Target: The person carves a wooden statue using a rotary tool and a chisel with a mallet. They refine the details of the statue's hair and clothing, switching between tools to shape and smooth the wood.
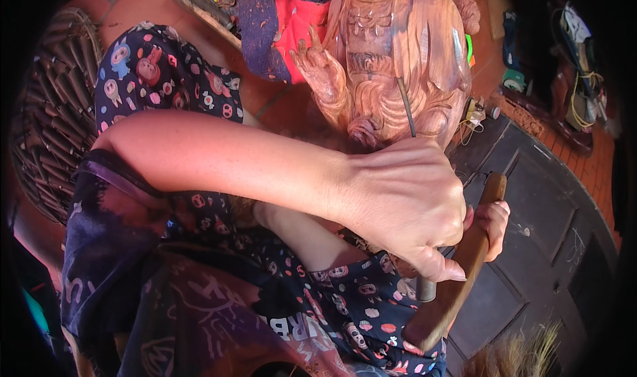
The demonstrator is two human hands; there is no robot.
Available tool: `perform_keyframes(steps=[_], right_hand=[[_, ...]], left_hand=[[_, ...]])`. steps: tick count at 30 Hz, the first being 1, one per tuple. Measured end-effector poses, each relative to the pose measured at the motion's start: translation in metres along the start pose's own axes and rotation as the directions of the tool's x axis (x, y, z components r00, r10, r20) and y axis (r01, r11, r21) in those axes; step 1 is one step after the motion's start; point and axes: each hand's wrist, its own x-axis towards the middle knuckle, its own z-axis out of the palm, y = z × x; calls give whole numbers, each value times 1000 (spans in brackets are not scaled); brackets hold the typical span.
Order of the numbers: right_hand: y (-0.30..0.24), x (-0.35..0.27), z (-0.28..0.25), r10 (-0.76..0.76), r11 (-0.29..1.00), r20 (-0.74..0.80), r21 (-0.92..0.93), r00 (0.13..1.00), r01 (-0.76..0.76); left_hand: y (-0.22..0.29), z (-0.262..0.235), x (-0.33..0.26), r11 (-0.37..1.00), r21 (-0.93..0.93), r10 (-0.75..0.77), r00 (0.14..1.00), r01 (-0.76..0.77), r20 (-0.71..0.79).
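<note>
A carved wooden statue (424, 59) in draped robes, one hand raised, stands in front of me. My left hand (405, 191) is closed around a carving chisel. The chisel's (406, 108) thin dark shaft rises from the fist against the carved folds, and its round butt end shows below the fist. My right hand (495, 228) has its fingers wrapped round a flat wooden mallet (458, 277), just right of my left hand. The mallet lies close beside the chisel's butt; whether they touch I cannot tell. Most of my right palm is hidden behind the mallet.
A round basket (56, 112) packed with many chisels sits at the left. Behind are a wooden tray (206, 12) and red and dark cloth (292, 29). A dark panelled board (531, 244) lies at the right, with brush bristles (521, 354) near its lower edge.
</note>
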Motion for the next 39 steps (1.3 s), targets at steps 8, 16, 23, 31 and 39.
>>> perform_keyframes(steps=[8, 16, 23, 31, 39], right_hand=[[9, -6, -10, -62, 998, 56, -19, 997, 63], [2, -1, -6, 12, 995, 51, -98, 999, -7], [8, -5, -8, -59, 995, 30, -73, 998, 61], [6, -8, -8, -59, 998, 5, -32, 998, 59], [7, -12, -7, -98, 994, -46, 34, 994, 100]], left_hand=[[-5, 4, 0, 999, -5, 32, 999, -32, -2], [-6, 0, -1, 1000, 13, 18, 999, -19, 37], [-8, -4, 0, 999, 3, 41, 998, -41, 57], [-9, -6, -1, 998, -2, 60, 998, -60, 31], [-9, -6, -3, 998, 11, 55, 998, -55, 31]])
